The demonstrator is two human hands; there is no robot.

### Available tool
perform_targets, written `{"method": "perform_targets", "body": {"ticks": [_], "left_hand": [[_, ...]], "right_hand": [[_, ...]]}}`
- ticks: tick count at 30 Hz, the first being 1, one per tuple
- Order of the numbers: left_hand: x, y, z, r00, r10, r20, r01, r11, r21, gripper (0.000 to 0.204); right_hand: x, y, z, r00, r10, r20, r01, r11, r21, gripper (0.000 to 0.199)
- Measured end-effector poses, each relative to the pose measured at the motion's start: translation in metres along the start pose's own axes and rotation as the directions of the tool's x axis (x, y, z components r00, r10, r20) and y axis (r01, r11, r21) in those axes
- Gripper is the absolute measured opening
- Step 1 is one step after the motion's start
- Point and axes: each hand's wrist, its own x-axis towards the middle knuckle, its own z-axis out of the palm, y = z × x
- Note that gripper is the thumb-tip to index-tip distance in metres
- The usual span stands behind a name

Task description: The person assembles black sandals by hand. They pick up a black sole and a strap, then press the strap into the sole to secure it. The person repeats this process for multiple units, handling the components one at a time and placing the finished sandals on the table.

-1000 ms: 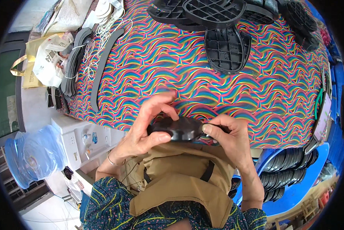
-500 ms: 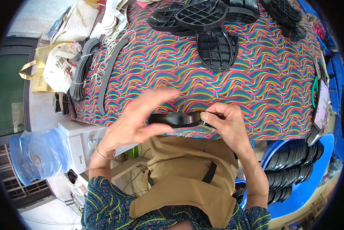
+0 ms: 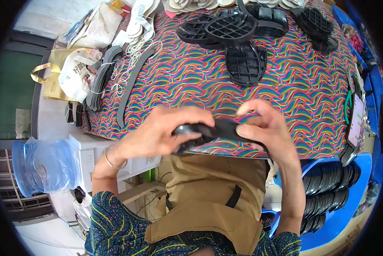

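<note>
A table point(image 3: 285, 85) covered in a wavy rainbow-striped cloth filled the upper half of the view, its far edge cut off by the rim of the picture. On its far side lay a heap of black shoe soles point(image 3: 238, 38) with gridded undersides, overlapping so that their number could not be told. At the lower right, a blue tub point(image 3: 349, 213) held stacked black soles point(image 3: 328, 187), partly cut off by the dark rim. At the left stood a clear blue water bottle point(image 3: 38, 164), and above it a gold paper bag point(image 3: 50, 81) holding a white plastic bag. A long dark strip point(image 3: 132, 85) lay near the table's left edge.

The black sole point(image 3: 219, 130) in hand was held at the near edge of the table, just above the tan apron point(image 3: 208, 192). Most of it was hidden by the fingers, and its shape was blurred.

The left hand point(image 3: 157, 136) came in from the lower left, a thin bangle at the wrist, fingers curled over the sole's left end and closed on it. The right hand point(image 3: 264, 128) pinched the right end, thumb below, forefinger raised and bent.
</note>
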Motion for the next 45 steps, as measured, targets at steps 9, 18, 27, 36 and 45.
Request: {"method": "perform_targets", "body": {"ticks": [9, 18, 27, 36, 45], "left_hand": [[-0.047, 0.021, 0.009, 0.966, -0.084, -0.245, 0.001, 0.947, -0.320, 0.031], [-0.053, 0.011, 0.042, 0.807, -0.177, -0.563, -0.156, 0.856, -0.493, 0.035], [-0.033, 0.011, 0.066, 0.668, -0.484, -0.566, -0.164, 0.646, -0.746, 0.042], [-0.022, 0.006, 0.076, 0.644, -0.506, -0.574, -0.237, 0.582, -0.778, 0.046], [-0.009, -0.009, 0.087, 0.645, -0.604, -0.468, -0.313, 0.350, -0.883, 0.052]], "right_hand": [[-0.049, -0.016, -0.002, 0.990, -0.139, 0.036, 0.135, 0.985, 0.108, 0.014], [-0.065, 0.025, 0.040, 0.974, -0.186, -0.127, 0.215, 0.938, 0.271, 0.014], [-0.046, 0.068, 0.085, 0.880, -0.362, -0.306, 0.460, 0.808, 0.368, 0.013], [-0.038, 0.074, 0.102, 0.812, -0.376, -0.447, 0.537, 0.781, 0.318, 0.017], [-0.021, 0.079, 0.098, 0.762, -0.468, -0.448, 0.621, 0.725, 0.298, 0.019]]}}
